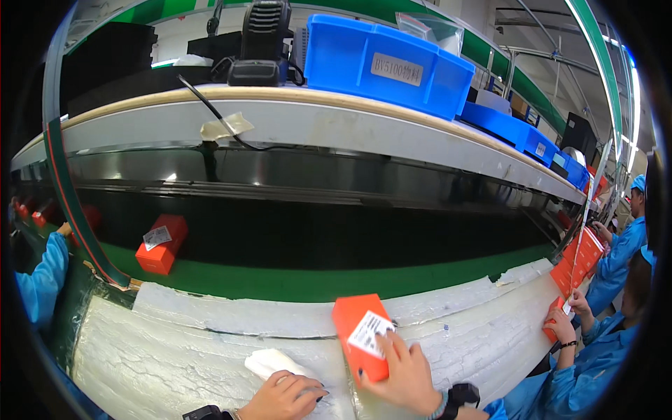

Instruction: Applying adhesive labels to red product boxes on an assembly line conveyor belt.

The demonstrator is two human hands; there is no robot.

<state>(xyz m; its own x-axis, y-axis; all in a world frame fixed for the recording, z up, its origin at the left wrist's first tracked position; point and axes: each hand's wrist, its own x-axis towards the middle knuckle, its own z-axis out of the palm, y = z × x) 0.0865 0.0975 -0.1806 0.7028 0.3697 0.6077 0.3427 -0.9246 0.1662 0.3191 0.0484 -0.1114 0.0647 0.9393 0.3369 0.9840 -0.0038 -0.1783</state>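
My right hand [406, 376] grips an orange-red box [359, 318] at its near end. Its fingers lie on a white printed label [370, 334] on the top face, and the thumb is at the near left edge. The box is over the wrapped white work surface [189, 346]. To its left, my left hand [283, 396] is closed, fingers curled, around the near end of a folded white cloth [271, 362]. The part of the cloth under the hand is hidden.
Beyond lies a green conveyor belt [294, 281] carrying another labelled orange box [162, 244]. A shelf edge [315, 126] with a blue bin [385, 66] runs above it. A green post [73, 203] stands left. Co-workers' blue sleeves [43, 280] show left and more co-workers [616, 336] right, handling orange boxes.
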